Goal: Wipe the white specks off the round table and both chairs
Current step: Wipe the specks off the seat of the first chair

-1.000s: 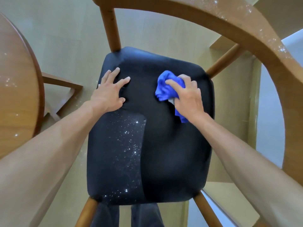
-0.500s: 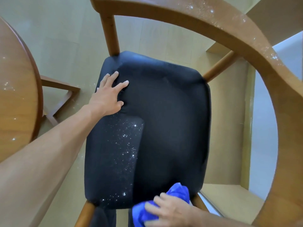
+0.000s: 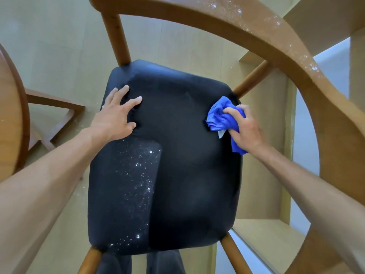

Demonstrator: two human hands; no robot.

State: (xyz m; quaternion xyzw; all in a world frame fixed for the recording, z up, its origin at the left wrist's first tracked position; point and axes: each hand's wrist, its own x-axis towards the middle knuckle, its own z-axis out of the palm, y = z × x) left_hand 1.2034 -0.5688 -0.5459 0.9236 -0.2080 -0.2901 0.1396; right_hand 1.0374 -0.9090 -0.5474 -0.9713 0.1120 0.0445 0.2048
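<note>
- Landmark: black chair seat [image 3: 177,165]. Nearest the viewer, at its front-left part, white specks [image 3: 142,180] are seen in a band not yet wiped; rest of seat looks clear.
- L hand [image 3: 114,117] is laid flat on seat's rear-left part, fingers spread & straight, nothing gripped; seat is pressed/steadied.
- R hand [image 3: 245,127] at seat's rear-right edge: fingers curled round bunched blue cloth [image 3: 221,117], cloth in contact w/ seat.
- Beyond & right of seat: curved wooden backrest [image 3: 256,36] is dusted w/ specks, untouched.
- Left of seat: round table [image 3: 9,115] edge seen; its specks can't be made out here.
- Risk (judged): specks could be swept off seat's front edge onto floor or dark trousers just below, caused by a stroke toward viewer; loaded cloth could re-smear clean area.
- Writing: none legible; small white tag on cloth, text can't be read.
</note>
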